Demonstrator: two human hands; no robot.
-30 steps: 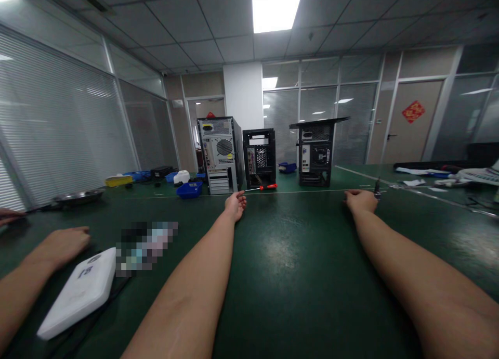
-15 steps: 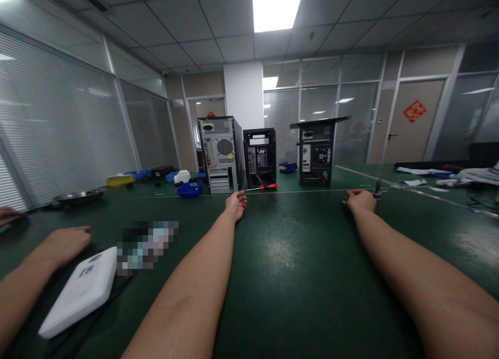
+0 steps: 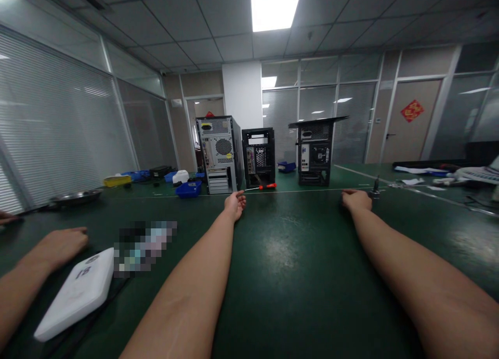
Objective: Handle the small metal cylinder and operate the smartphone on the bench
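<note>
My left hand (image 3: pixel 235 206) reaches out over the green table, its fingers curled in. The tip of a red-handled screwdriver (image 3: pixel 268 186) comes close to its index finger; I cannot tell whether they touch. To the right, my right hand (image 3: pixel 356 199) is closed with its back towards me, and a dark patch shows under its fingertips. What either hand holds, if anything, is hidden. A small dark upright tool (image 3: pixel 375 190) stands just beyond my right wrist. Past my hands are a silver-backed computer tower (image 3: pixel 220 153), a smaller black computer case (image 3: pixel 259 158) and another black tower (image 3: pixel 315 153).
At the left, another person's hand (image 3: pixel 58 244) rests beside a white flat device (image 3: pixel 76 291) with a black cable. Blue trays (image 3: pixel 189 189), a yellow tray (image 3: pixel 117 181) and a metal dish (image 3: pixel 77 196) stand farther back. Papers (image 3: pixel 412 181) lie at the right.
The whole view has shifted slightly. My hands keep nearly the same pose and place on the table; nothing else has clearly moved.
</note>
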